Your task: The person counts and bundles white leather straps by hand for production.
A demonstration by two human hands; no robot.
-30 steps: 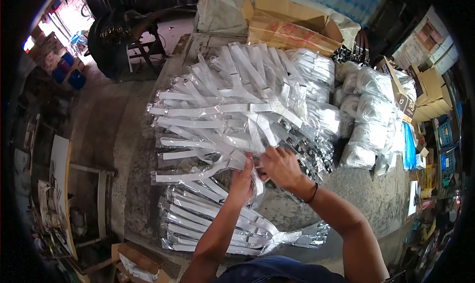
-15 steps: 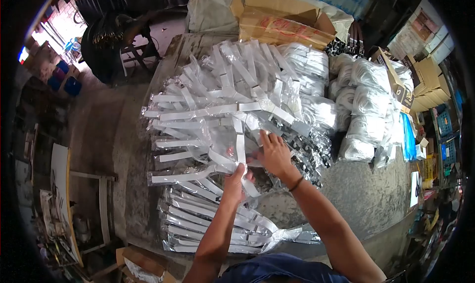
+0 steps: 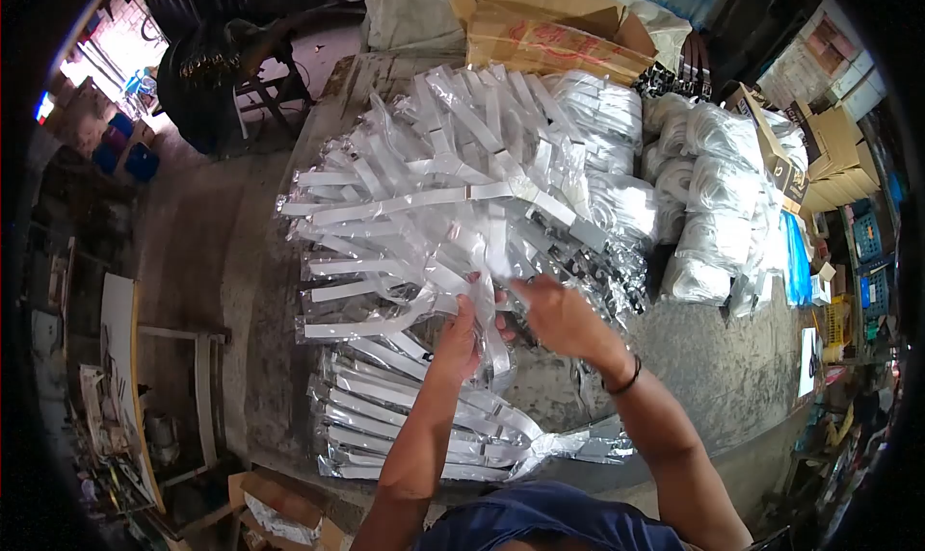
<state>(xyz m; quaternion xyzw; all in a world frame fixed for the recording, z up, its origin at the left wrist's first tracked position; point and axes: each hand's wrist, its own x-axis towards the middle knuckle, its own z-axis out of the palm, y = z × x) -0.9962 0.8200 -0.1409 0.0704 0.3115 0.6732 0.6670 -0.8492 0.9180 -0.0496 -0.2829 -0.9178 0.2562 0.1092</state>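
Observation:
My left hand is closed around the middle of a bagged pair of white suspenders, whose strap hangs below the fingers. Just to the right, my right hand is curled and slightly blurred, its fingertips close to the same bag; whatever they pinch is hidden. Beyond both hands spreads a heap of white suspenders in clear plastic, their straps fanned leftward with small metal adjusters showing. Nearer my body, a bundle of bagged suspenders lies with its straps side by side, gathered at the right end.
Stacked rolls of white strap in plastic stand at the right of the table. An open cardboard box is at the back. Shelves with blue baskets line the right side. Another carton sits low at front left.
My right hand has drawn back to the right and toward me, its fingers more curled. The strap in my left hand has shifted and now hangs more upright.

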